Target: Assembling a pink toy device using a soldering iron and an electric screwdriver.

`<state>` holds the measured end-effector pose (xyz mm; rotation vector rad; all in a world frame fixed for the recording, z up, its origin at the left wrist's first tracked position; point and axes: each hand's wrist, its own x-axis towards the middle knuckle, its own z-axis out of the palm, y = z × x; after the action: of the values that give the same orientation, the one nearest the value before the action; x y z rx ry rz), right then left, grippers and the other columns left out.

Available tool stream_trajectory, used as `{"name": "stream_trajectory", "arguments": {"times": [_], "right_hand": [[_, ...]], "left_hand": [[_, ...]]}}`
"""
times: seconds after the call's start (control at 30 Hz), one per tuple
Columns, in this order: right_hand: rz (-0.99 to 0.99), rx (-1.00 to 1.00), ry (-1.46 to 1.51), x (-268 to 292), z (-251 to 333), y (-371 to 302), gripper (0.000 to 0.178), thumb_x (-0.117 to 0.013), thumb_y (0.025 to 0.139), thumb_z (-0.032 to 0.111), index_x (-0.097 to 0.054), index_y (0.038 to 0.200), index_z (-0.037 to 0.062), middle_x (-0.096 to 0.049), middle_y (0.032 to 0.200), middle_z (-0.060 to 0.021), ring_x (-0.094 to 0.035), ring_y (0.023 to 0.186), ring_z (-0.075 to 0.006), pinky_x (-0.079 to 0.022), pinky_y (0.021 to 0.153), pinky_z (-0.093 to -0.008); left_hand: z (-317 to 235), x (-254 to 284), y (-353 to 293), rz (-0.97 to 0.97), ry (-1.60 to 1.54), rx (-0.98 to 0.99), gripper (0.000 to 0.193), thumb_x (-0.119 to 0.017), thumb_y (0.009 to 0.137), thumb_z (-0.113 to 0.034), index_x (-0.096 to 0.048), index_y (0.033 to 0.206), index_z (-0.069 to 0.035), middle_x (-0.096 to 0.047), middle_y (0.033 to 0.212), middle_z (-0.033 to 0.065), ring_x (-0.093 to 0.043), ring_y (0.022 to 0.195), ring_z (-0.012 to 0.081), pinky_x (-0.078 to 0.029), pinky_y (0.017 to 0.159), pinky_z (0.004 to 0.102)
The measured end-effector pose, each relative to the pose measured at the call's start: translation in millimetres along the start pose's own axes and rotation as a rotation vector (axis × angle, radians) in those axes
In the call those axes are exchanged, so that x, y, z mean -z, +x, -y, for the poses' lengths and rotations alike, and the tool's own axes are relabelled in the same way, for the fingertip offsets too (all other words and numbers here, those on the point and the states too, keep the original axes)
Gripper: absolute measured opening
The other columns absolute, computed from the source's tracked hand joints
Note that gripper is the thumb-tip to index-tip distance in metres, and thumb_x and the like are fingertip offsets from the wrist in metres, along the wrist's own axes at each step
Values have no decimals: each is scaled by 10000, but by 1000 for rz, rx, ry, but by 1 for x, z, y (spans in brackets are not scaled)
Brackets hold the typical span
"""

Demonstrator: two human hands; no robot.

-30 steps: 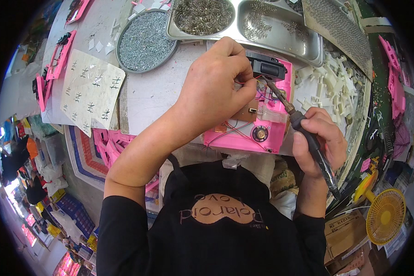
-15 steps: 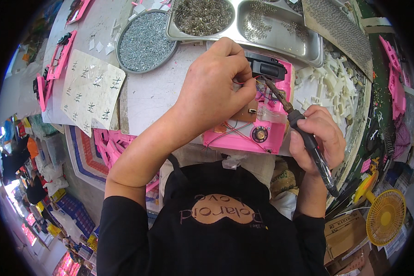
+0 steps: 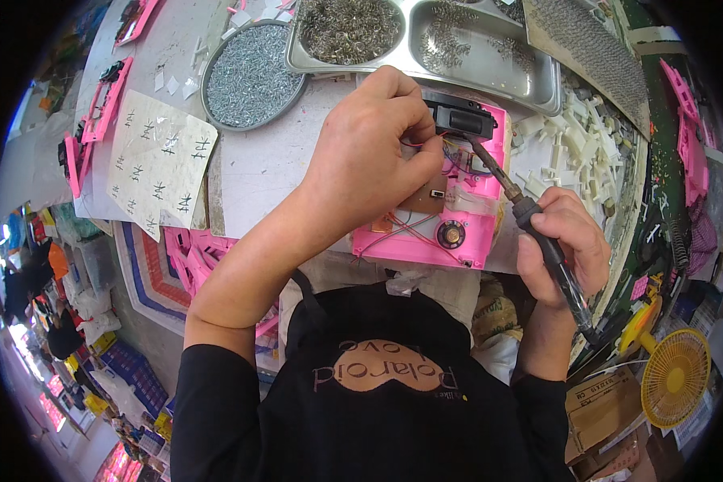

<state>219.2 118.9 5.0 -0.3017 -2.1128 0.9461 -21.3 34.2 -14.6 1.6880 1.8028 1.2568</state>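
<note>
A pink plastic housing (image 3: 475, 255) lies on the bench in front of me, its inside facing up. Across its far side sits a black part (image 3: 470, 122); a brown circuit board (image 3: 427, 199), a small round speaker (image 3: 451, 234) and loose wires lie nearer. My left hand (image 3: 381, 149) is over the housing's left side, thumb and fingers pinched at a thin red wire (image 3: 410, 144) by the black part. My right hand (image 3: 572, 245) grips a soldering iron (image 3: 548, 241) by its black handle. The iron's tip points in beside the black part; whether it touches anything is unclear.
A round tray (image 3: 253, 127) of small metal pins and a steel tray (image 3: 490, 90) with springs stand beyond the housing. White plastic pieces (image 3: 570, 157) are heaped to its right. A marked sheet (image 3: 159, 161) lies left; a yellow fan (image 3: 675, 377) stands at lower right.
My right hand and the soldering iron have shifted slightly right, the tip drawing a little away from my left fingers. My left hand has moved slightly left, still pinched.
</note>
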Motion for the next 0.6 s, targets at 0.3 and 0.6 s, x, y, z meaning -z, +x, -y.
{"name": "stream_trajectory", "arguments": {"times": [0.3, 0.6], "right_hand": [[-9, 10, -14, 4, -1, -1, 288, -757, 760, -18, -647, 1025, -6, -638, 712, -104, -582, 591, -253, -502, 621, -363], [-34, 4, 5, 3, 1, -1, 280, -760, 765, -19, -649, 1022, -9, -637, 716, -108, -582, 593, -252, -499, 615, -362]], "left_hand": [[1, 2, 0, 18, -3, -22, 116, -763, 766, -12, -653, 788, 19, -577, 915, 49, -541, 653, 105, -422, 554, 245], [2, 18, 7, 159, -103, 84, 120, -761, 811, -42, -657, 803, 18, -563, 957, 9, -488, 642, 52, -394, 559, 222]]}}
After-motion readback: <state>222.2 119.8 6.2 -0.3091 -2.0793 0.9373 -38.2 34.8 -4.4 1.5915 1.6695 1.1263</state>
